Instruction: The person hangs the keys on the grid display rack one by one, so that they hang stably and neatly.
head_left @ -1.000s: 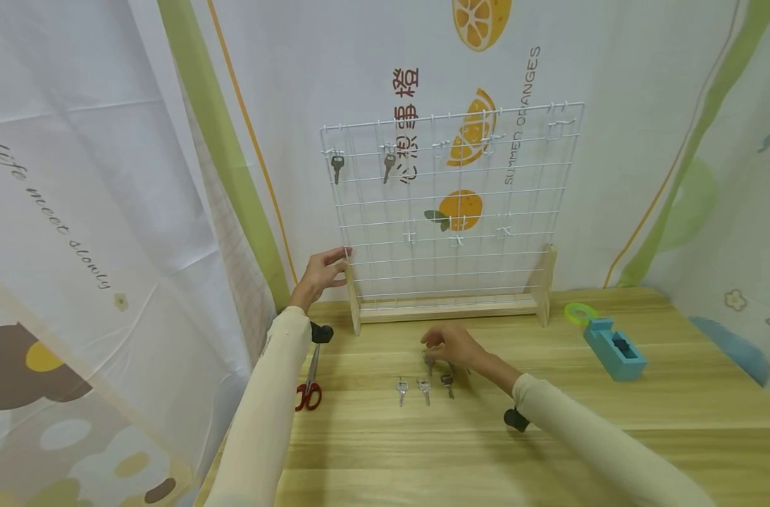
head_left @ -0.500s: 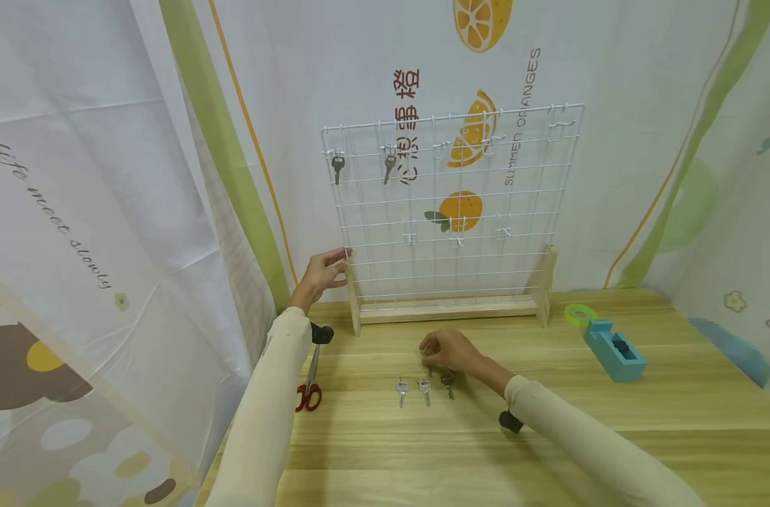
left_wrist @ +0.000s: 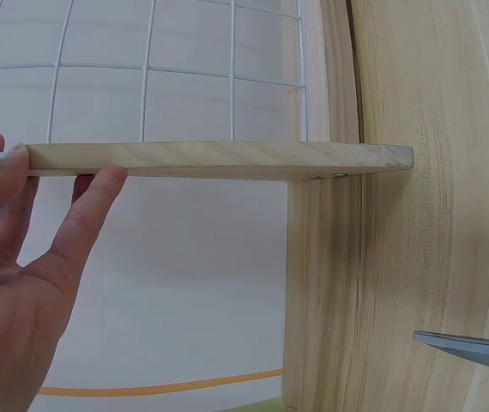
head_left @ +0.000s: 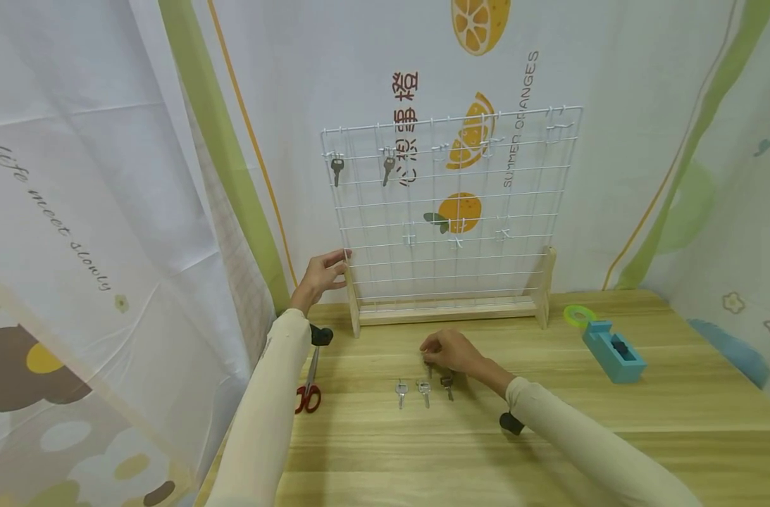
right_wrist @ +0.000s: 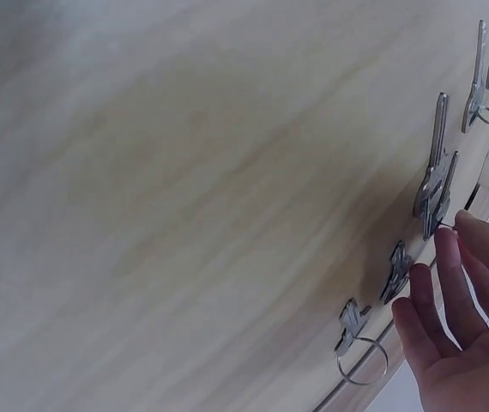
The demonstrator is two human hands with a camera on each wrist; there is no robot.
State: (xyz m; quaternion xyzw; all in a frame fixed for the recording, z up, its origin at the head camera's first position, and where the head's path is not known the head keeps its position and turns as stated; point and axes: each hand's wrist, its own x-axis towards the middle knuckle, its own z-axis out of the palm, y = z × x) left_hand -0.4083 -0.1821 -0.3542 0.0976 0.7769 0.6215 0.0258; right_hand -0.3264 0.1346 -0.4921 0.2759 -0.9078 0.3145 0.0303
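Observation:
My left hand grips the left end of a white wire grid rack, thumb and fingers around the top of its wooden upright. Low over the table, my right hand pinches the ring of a key between thumb and index finger in the right wrist view; its blade lies close against other keys. Nearer me lie a silver key, a second silver key and a darker key in a row. Two dark keys hang from hooks at the rack's upper left.
Red-handled scissors lie left of the keys, their blades near my left wrist. At the right stand a blue tape dispenser and a green tape roll. Several white hooks hold nothing on the grid. A printed curtain hangs behind.
My right hand has shifted slightly left and down, its fingertips closing on the key's ring. The left hand stays on the rack.

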